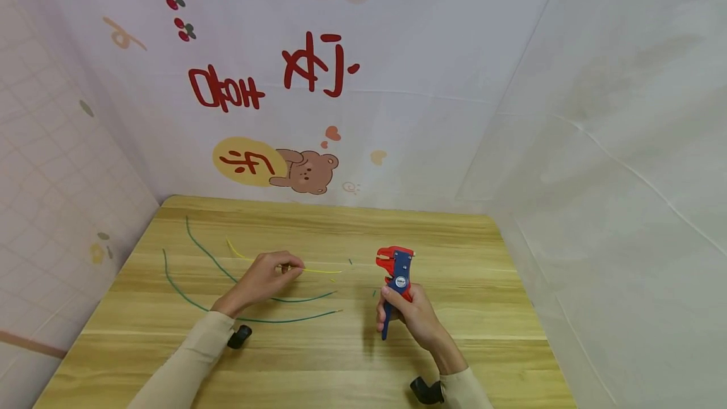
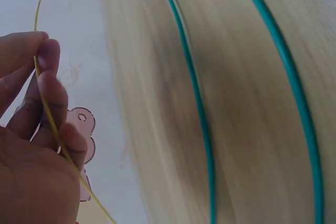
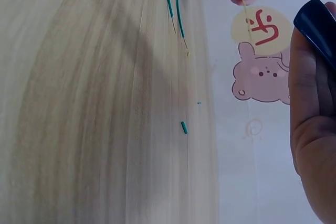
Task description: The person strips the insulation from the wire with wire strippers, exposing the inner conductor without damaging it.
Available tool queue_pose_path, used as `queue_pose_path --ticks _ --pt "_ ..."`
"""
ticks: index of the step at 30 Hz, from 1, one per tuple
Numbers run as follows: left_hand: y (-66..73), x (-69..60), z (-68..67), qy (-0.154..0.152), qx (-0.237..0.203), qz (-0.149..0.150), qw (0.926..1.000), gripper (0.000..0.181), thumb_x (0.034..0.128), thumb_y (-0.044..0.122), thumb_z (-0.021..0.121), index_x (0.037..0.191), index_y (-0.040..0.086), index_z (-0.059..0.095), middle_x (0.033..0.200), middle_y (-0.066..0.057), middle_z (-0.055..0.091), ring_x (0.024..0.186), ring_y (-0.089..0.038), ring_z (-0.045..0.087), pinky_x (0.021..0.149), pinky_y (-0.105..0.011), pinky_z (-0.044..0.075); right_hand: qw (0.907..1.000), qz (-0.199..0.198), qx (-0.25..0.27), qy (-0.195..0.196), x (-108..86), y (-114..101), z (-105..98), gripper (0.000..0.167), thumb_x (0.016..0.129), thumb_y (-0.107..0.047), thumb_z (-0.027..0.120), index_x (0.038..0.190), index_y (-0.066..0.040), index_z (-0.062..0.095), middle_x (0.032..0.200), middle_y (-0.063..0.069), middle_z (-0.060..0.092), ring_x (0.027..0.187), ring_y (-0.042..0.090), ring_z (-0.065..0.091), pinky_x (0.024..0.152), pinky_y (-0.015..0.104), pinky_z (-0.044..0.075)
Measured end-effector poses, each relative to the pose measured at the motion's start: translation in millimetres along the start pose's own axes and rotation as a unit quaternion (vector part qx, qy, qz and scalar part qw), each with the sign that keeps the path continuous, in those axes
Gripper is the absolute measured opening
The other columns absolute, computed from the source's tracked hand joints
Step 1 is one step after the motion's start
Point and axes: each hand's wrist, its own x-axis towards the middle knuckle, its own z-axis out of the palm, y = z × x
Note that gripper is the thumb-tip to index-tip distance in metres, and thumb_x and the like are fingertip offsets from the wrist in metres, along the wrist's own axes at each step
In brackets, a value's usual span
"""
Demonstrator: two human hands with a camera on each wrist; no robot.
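Note:
A thin yellow wire [image 1: 320,271] is pinched between the thumb and fingertips of my left hand [image 1: 265,279], above the table. In the left wrist view, the same wire [image 2: 95,196] runs down across the palm. My right hand [image 1: 419,315] grips a red and blue wire stripper [image 1: 402,264], held upright with its red jaws toward the left and a gap between them. The wire's free end points toward the stripper but is apart from it. Only the dark blue handle [image 3: 317,24] shows in the right wrist view.
Two green wires [image 1: 284,321] with bare tips lie curved on the wooden table [image 1: 318,371] below and behind my left hand. Small cut bits lie between the hands: a green piece [image 3: 184,127] and a yellow one [image 1: 332,280]. Printed cloth walls [image 1: 420,144] stand behind and beside the table.

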Motion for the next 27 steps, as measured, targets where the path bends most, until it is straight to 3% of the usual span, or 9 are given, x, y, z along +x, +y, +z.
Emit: queue_pose_path --ticks 7,10,17,24,27 --pt "-12.3 -6.9 -1.9 -0.044 0.0 -0.015 0.9989 0.012 0.1097 0.008 0.074 0.115 0.008 0.085 0.11 -0.011 0.083 0.099 -0.005 0.07 0.093 -0.032 0.063 0.9999 0.01 0.002 -0.006 -1.0 -0.7 -0.1 0.03 0.123 -0.017 0.048 0.109 0.002 0.067 0.084 -0.001 0.075 0.075 0.012 0.081 0.077 0.035 0.071" --pt "-16.3 -8.7 -1.6 -0.052 0.001 -0.01 0.9986 0.013 0.1091 0.007 0.074 0.116 0.006 0.085 0.111 -0.01 0.082 0.099 -0.007 0.07 0.094 -0.031 0.062 0.9999 0.014 0.003 -0.007 -1.6 0.0 -0.2 0.028 0.123 -0.017 0.048 0.109 -0.004 0.069 0.084 -0.001 0.075 0.075 0.012 0.081 0.077 0.035 0.071" --pt "-20.4 -11.7 -1.2 -0.05 0.003 -0.01 0.9987 0.012 0.1056 0.002 0.077 0.113 0.005 0.085 0.108 -0.006 0.08 0.097 -0.009 0.07 0.088 -0.026 0.059 0.9997 0.023 -0.004 0.001 -2.1 0.2 -2.0 0.031 0.123 -0.019 0.049 0.109 0.003 0.065 0.084 -0.001 0.075 0.075 0.013 0.081 0.077 0.036 0.071" --pt "-22.4 -15.2 -2.2 -0.057 0.01 -0.018 0.9982 0.013 0.1041 0.0 0.077 0.115 0.004 0.084 0.108 -0.009 0.08 0.098 -0.016 0.074 0.09 -0.027 0.06 0.999 0.038 -0.011 0.018 -4.5 -1.8 -8.1 0.025 0.123 -0.021 0.049 0.111 -0.005 0.064 0.086 0.0 0.074 0.076 0.015 0.08 0.078 0.036 0.071" --pt "-23.6 -16.1 -1.6 -0.061 0.014 -0.019 0.9978 0.013 0.1039 0.001 0.078 0.115 0.005 0.084 0.109 -0.009 0.08 0.098 -0.015 0.073 0.092 -0.028 0.06 0.9986 0.045 -0.014 0.025 -5.9 -2.9 -11.5 0.029 0.123 -0.022 0.049 0.111 0.0 0.063 0.086 0.0 0.074 0.076 0.016 0.08 0.078 0.037 0.071"
